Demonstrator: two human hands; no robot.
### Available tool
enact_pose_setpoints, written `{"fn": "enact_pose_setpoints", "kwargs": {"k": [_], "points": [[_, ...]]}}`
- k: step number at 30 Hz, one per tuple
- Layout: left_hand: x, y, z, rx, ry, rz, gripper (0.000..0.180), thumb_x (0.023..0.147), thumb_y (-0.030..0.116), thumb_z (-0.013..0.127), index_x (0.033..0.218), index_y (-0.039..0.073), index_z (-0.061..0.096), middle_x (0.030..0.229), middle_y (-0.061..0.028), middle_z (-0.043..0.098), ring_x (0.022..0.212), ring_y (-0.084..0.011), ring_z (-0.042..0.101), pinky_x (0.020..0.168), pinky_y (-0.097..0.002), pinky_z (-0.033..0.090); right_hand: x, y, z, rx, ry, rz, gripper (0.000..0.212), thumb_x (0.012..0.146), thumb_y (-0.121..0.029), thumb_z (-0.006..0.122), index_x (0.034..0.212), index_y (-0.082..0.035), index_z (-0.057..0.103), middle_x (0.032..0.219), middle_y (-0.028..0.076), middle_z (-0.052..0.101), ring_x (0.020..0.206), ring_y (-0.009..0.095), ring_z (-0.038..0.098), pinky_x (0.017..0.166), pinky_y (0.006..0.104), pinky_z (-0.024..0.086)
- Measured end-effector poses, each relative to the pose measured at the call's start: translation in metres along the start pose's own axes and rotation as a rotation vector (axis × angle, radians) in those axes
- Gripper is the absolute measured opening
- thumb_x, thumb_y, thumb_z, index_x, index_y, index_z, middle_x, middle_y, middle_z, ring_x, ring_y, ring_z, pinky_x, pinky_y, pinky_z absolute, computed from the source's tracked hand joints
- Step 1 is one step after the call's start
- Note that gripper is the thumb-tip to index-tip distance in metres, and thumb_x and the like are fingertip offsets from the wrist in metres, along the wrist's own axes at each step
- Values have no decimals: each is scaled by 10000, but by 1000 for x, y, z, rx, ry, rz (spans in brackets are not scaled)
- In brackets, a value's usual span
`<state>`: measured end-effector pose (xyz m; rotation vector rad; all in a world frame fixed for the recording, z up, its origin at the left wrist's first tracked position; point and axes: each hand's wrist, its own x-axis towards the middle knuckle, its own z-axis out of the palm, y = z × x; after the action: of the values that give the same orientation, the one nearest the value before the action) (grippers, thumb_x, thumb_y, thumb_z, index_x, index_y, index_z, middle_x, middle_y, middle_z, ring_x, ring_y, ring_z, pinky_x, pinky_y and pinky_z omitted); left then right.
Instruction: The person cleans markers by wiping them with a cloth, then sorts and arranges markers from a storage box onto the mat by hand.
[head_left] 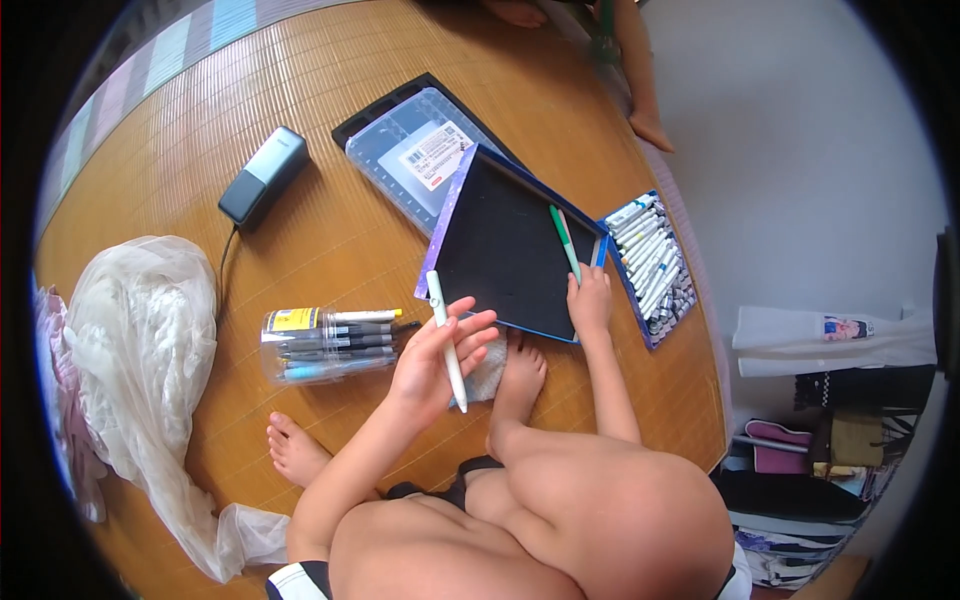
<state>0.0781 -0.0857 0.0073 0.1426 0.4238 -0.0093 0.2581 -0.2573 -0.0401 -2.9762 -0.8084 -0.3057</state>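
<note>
Holding a white pen (451, 360) across its palm, the left hand (432, 365) is turned up with its fingers loosely spread; none is seen wrapped around the pen. To the right, the right hand (591, 298) has its fingers closed on the near end of a green pen (563, 237), above the near right side of a shallow black-lined box (505, 245). A slim pale stick lies close beside that pen; whether the fingers touch it too, I cannot tell.

The step in hand seems to be handling the pens one or two at a time, one per hand. The next move would likely call for a firmer grip on the white pen, while the right fingers keep the green one clear of the box's raised rim.

Just right of the box, a blue tray (654, 342) holds closely packed white markers (645, 250). Left of the left hand, a clear jar (268, 350) lies on its side with pens in it. On the far side, a clear plastic case (388, 165) sits partly under the box; far left stands a grey power bank (265, 178). A sheer white cloth (145, 340) is bunched at the left edge.
</note>
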Motion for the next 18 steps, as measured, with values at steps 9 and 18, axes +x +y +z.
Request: {"fn": "enact_pose_setpoints", "kwargs": {"k": [9, 18], "points": [[-3, 14, -2, 585, 53, 545, 295, 753, 123, 382, 1024, 11, 357, 1002, -111, 442, 919, -167, 430, 781, -256, 326, 19, -36, -120, 656, -1035, -141, 161, 697, -118, 442, 752, 28, 479, 608, 98, 468, 520, 150, 490, 480, 242, 382], [-6, 12, -8, 734, -237, -12, 283, 773, 151, 365, 1006, -8, 383, 934, -90, 465, 864, -130, 443, 734, -239, 350, 75, -135, -116, 229, -1633, -695, 257, 642, -227, 465, 630, 23, 523, 507, 67, 494, 425, 132, 478, 382, 233, 375]]}}
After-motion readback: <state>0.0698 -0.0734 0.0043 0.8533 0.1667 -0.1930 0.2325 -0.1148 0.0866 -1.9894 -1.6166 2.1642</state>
